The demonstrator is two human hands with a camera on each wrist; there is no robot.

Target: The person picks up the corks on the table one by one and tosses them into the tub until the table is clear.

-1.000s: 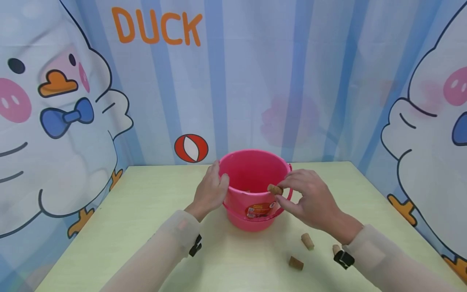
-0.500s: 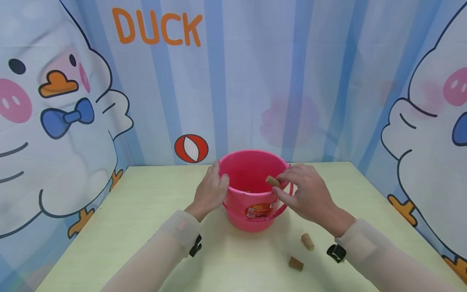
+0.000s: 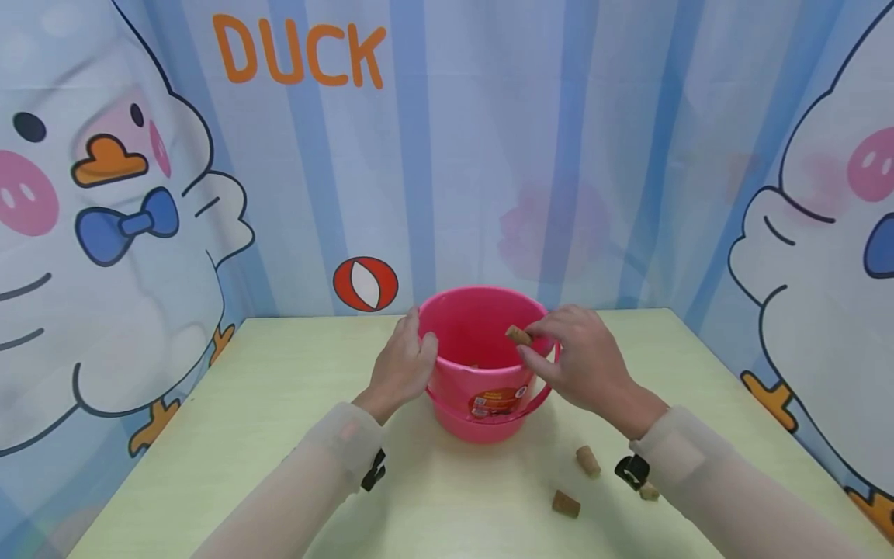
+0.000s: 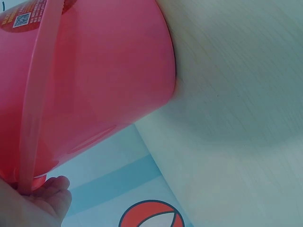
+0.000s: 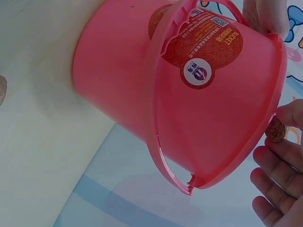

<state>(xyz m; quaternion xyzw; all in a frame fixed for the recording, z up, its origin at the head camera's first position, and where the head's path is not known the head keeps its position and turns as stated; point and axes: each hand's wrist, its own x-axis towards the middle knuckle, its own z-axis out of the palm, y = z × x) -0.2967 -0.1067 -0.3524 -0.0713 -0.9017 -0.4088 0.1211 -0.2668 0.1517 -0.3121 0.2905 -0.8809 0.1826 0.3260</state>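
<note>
A pink bucket [image 3: 457,382] stands upright on the table, its handle [image 5: 150,109] hanging down in front. My left hand [image 3: 400,363] grips the bucket's left rim, with the thumb on the near side; its fingers [image 4: 57,194] show beside the handle's end in the left wrist view. Between thumb and fingertips my right hand [image 3: 585,359] pinches a small brown cork [image 3: 518,335] over the right part of the bucket's opening. From the right wrist, the cork's round end [image 5: 275,129] appears right at the rim. Only a sliver of something brown shows inside the bucket.
Several loose things lie right of the bucket: one cork [image 3: 588,461], a darker cork [image 3: 566,504] nearer the front, and another cork [image 3: 649,491] partly behind the right wrist strap [image 3: 632,471]. A duck-print curtain [image 3: 482,155] hangs behind the pale table [image 3: 300,404].
My right hand has moved left and slightly up, carrying the cork from the bucket's near right rim to over its opening. The left hand and bucket have stayed put.
</note>
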